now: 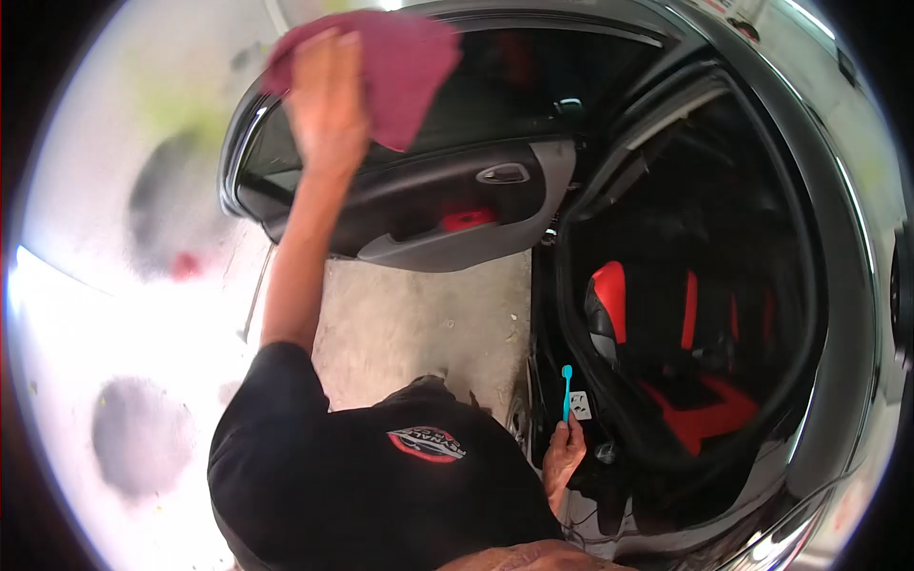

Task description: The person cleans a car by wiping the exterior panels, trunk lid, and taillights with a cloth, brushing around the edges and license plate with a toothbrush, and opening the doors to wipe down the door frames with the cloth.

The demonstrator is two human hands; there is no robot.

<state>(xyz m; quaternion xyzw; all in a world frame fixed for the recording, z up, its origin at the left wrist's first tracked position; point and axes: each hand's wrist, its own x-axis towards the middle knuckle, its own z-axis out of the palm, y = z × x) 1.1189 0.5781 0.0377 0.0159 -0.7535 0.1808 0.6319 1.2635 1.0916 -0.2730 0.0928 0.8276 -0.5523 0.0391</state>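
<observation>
High on the left, my left hand [328, 100] holds a maroon cloth [409, 76] against the window [519, 90] of the opened car door. Its fingers lie over the cloth, and part of the cloth is hidden under them. Low on the right, my right hand [564, 452] is closed around the handle of a turquoise toothbrush [567, 390]. The brush points upward, bristle end at the top, beside the door opening of the car. The door's inner panel [419, 195] is black and grey, with a handle [503, 173] and a red patch below it.
The car's dark door frame [809, 247] curves round on the right. Inside are black and red seats [700, 419]. A small white label [580, 406] is on the sill behind the toothbrush. Pale concrete floor [419, 324] lies between my body and the door.
</observation>
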